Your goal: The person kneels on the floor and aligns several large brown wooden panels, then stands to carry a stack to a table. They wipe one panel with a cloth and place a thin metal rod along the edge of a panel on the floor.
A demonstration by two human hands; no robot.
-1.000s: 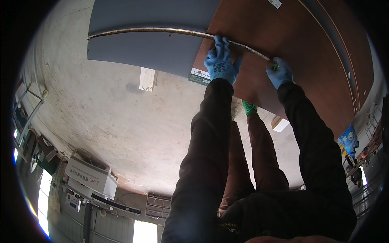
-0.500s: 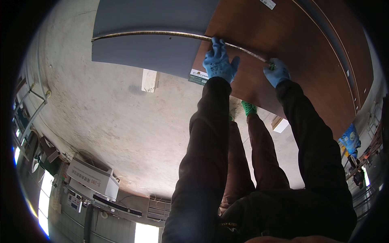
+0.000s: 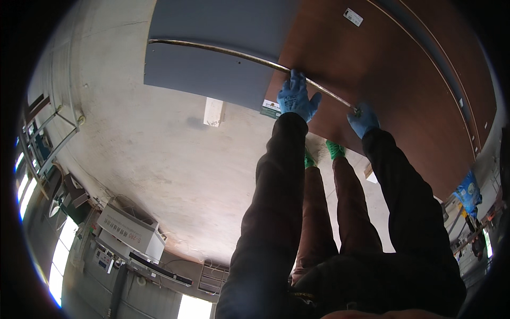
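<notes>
A long, thin metal-looking strip [image 3: 228, 50] lies across a grey panel [image 3: 212, 72] and onto a reddish-brown panel [image 3: 404, 106]. My left hand [image 3: 297, 98], in a blue glove, rests with fingers stretched out against the strip, thumb apart, near where the grey meets the brown. At the strip's right end my right hand [image 3: 364, 121], also gloved in blue, is closed. Something small and green shows at its fingers, too little visible to name. Beside my left wrist a small green-and-white label [image 3: 270, 109] sits at the panel edge.
White blocks, one left [image 3: 214, 111] and one right [image 3: 371, 173], lie by the panels' near edge. A white sticker [image 3: 353, 17] marks the brown surface. My green shoes [image 3: 335, 150] stand close by. A white machine [image 3: 130, 232] and a metal frame [image 3: 56, 133] are at the left.
The strip has turned across the panels: its right end, with my right hand, is nearer me, its left end farther. My left hand has moved slightly nearer. The whole view has shifted too.
</notes>
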